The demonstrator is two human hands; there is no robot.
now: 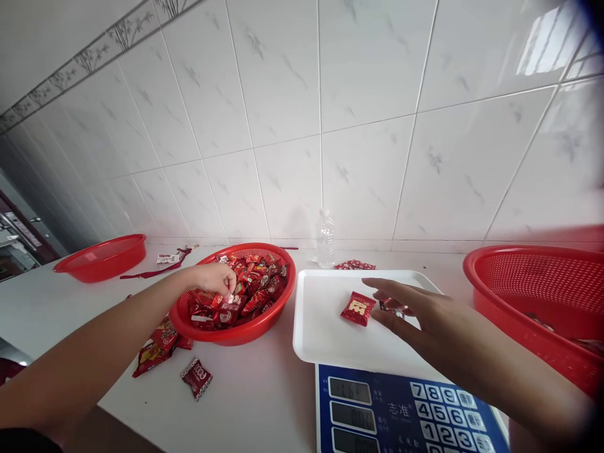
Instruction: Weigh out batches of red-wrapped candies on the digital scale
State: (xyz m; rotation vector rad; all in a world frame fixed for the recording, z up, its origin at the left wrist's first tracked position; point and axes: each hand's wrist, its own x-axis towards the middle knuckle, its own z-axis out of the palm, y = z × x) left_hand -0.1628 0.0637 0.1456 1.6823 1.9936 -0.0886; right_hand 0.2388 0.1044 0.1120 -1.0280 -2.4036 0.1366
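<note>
My left hand (218, 279) reaches into a red plastic basket (280, 311) heaped with small red-wrapped candies (257, 296). Its fingers are curled and pinched just above the wrappers; whatever they grip is hidden. Over the white tray (321, 340) of a weighing scale, my right hand (415, 308) is open, thumb and fingers apart. A red candy packet (358, 308) with pale lettering lies on the tray, close to those fingertips. Behind the fingers, a second, darker wrapper (392, 307) shows only in part.
The scale's blue keypad panel (396, 409) lies in front of the tray. Loose candy (197, 379) and larger red packets (158, 346) lie left of it. A clear bottle (325, 239) stands by the wall. Other red baskets stand far left (104, 261) and right (491, 296).
</note>
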